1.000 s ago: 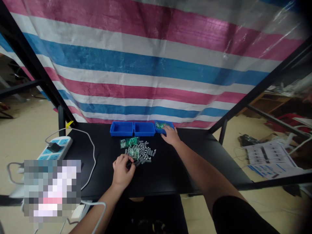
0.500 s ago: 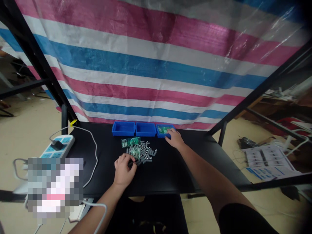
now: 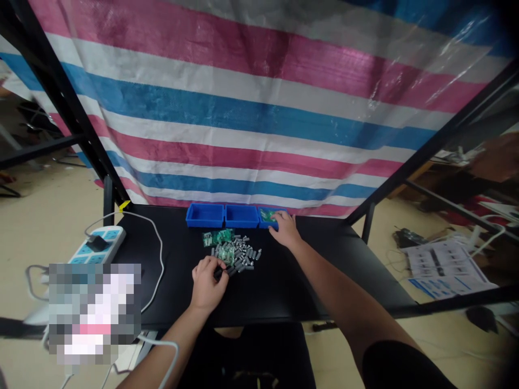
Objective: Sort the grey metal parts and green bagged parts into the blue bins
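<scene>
My right hand (image 3: 285,230) is at the right-hand blue bin (image 3: 263,223), thumb by the front wall and fingers over the rim. Green-and-clear small packets (image 3: 267,216) lie inside that bin, partly under the fingers. On the black table, my left hand (image 3: 207,283) rests with curled fingers and thumb drawn in at the near left edge of a pile of small grey metal cylinders (image 3: 243,254). What its fingertips hold, if anything, is hidden. One clear packet (image 3: 225,255) lies on the pile, and more green packets (image 3: 219,236) lie just behind it.
A middle blue bin (image 3: 241,224) and a left blue bin (image 3: 205,223) stand in the same row, before a striped plastic sheet (image 3: 259,156). A power strip (image 3: 99,244) with a white cable (image 3: 161,254) lies at the left. Black frame posts (image 3: 365,219) flank the table.
My right hand has moved slightly left, and the right-hand bin has shifted a little left with it, closer to the middle bin. My left hand has stayed nearly still.
</scene>
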`<action>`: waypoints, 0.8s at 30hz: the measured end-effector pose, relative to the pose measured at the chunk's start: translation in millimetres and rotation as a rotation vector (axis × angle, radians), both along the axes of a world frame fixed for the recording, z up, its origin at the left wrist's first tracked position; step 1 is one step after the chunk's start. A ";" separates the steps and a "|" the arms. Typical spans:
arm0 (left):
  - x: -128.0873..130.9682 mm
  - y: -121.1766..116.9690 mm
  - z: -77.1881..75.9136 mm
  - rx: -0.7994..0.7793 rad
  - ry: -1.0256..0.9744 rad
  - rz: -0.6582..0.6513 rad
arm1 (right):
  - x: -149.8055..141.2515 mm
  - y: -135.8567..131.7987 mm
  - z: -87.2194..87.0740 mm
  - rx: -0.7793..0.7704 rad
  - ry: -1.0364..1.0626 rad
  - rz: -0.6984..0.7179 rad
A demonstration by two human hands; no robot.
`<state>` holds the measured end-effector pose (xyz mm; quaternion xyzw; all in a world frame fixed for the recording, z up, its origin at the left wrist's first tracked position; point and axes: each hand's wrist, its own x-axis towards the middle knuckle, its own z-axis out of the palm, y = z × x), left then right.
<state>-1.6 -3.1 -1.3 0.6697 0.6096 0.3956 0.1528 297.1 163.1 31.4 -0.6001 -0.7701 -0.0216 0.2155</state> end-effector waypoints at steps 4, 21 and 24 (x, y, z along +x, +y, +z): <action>-0.7 -0.3 1.0 -0.009 0.003 0.003 | -15.3 -4.1 -6.5 0.068 0.041 0.040; -21.3 84.1 35.2 0.138 0.250 0.160 | -33.3 -10.9 -42.2 0.285 0.402 -0.220; -15.5 113.5 40.6 0.047 0.345 0.128 | -34.6 -13.2 -42.3 0.291 0.391 -0.178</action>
